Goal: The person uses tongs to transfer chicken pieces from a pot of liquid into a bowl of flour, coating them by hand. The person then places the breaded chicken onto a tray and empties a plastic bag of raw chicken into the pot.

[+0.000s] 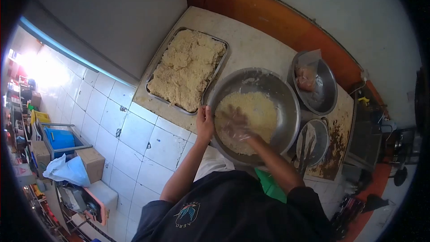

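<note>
A large metal bowl (289,127) holds pale yellow crumbs (262,112). My left hand (205,123) grips the bowl's left rim, thumb and fingers closed on it. Inside the bowl, my right hand (237,125) lies over the crumbs with its fingers spread and blurred; crumbs cling to the skin. To the upper left of the bowl, a metal tray (227,53) is heaped with crumb-covered food (183,69).
At the right stands a metal bowl (329,80) with raw-looking meat (306,78) in a plastic bag. Below it, tongs (306,145) lie by a smaller bowl (323,136) of white powder. Boxes (89,163) and a blue bag stand at the left.
</note>
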Demonstrator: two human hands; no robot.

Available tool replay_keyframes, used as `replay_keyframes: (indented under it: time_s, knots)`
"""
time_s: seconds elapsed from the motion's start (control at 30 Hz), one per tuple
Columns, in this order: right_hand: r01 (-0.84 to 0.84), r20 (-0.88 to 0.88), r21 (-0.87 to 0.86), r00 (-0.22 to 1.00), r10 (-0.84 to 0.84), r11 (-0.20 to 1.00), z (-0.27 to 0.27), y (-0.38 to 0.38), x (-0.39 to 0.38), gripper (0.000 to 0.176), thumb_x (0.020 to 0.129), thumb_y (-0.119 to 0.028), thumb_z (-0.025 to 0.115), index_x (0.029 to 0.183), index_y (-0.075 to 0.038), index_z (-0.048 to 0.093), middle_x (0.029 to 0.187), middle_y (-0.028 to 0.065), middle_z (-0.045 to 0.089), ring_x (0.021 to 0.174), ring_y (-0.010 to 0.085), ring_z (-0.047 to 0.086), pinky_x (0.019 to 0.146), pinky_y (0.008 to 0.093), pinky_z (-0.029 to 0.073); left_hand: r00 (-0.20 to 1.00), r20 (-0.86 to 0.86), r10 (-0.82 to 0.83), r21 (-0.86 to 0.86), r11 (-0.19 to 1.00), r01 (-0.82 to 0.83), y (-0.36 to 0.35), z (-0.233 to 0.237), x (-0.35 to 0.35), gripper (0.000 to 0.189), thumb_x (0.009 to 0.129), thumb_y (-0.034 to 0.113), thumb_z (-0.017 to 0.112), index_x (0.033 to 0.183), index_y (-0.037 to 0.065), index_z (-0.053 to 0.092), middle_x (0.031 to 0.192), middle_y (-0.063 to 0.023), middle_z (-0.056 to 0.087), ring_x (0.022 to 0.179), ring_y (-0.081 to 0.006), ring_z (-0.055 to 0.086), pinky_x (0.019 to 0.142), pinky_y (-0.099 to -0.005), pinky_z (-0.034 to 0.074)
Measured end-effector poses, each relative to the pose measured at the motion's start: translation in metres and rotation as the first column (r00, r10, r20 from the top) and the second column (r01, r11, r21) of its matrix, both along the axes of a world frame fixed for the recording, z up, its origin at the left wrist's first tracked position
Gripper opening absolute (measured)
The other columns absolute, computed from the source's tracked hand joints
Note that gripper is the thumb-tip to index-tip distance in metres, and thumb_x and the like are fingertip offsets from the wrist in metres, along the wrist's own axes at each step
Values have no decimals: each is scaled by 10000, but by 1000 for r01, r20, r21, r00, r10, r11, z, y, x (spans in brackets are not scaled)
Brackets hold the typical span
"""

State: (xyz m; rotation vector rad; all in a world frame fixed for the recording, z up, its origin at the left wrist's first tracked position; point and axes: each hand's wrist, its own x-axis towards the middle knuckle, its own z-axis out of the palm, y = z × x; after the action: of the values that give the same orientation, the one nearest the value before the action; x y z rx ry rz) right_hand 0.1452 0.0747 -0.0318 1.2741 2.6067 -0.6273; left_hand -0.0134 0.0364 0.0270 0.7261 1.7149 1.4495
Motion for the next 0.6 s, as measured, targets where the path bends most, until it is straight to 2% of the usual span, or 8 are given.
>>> replay_keyframes:
  time_s: [0.13,0.23,0.3,0.33,0.4,0.43,0.53,0.6]
  knots:
    - [175,-184,-200,960,-212,964,13,20,31,841,763,-549,609,1409,-76,353,1426,232,351,1306,387,350,1048,446,323,999,-1,53,14,998,-53,0,-26,5,236,984,245,471,895,28,494,735,-1,465,676,-93,407,628,-260,375]
    - [278,95,-319,961,-261,906,28,29,24,919,679,-511,730,1372,-15,384,1304,223,491,1206,329,482,990,351,400,996,87,28,32,999,-31,2,-28,8,226,985,236,470,893,32,496,723,11,445,659,-83,383,609,-248,358]
    - [344,190,-665,936,-295,662,77,33,11,843,691,-360,786,1356,-10,405,1241,191,544,1151,299,529,933,376,452,1000,-6,13,1,1000,-13,4,-7,8,214,985,223,472,884,35,492,715,19,433,650,-75,369,594,-241,344]
    - [343,187,-660,937,-297,669,71,34,17,843,691,-360,786,1356,-10,405,1241,191,544,1151,299,529,933,376,452,1000,-7,14,10,1000,-14,7,-12,7,214,985,223,472,884,35,492,715,19,433,650,-75,369,594,-241,344]
    - [132,-126,-941,717,-686,311,42,32,45,705,749,-165,758,1350,-21,417,1230,153,559,1132,229,546,884,355,488,999,31,28,87,996,-31,5,-30,6,209,984,216,474,882,35,491,710,20,431,647,-72,367,589,-239,343]
    - [134,-121,-941,723,-681,309,23,36,60,705,749,-165,758,1350,-21,417,1230,153,559,1132,229,546,884,355,488,999,36,36,85,996,-39,4,-35,6,209,984,216,474,882,35,491,710,20,431,647,-72,367,589,-239,343]
    - [199,-258,-809,726,-637,554,8,40,83,603,788,-43,704,1332,-41,442,1212,106,568,1097,180,556,853,315,502,991,125,45,100,993,-57,3,-35,8,213,985,217,474,883,32,491,714,21,438,650,-71,372,586,-241,344]
    - [199,-386,-718,684,-619,667,26,39,89,606,762,-184,758,1290,-54,491,1250,100,550,1120,208,528,956,325,442,995,85,49,53,997,-53,3,-28,8,214,985,218,475,886,28,493,722,17,450,657,-70,383,587,-242,347]
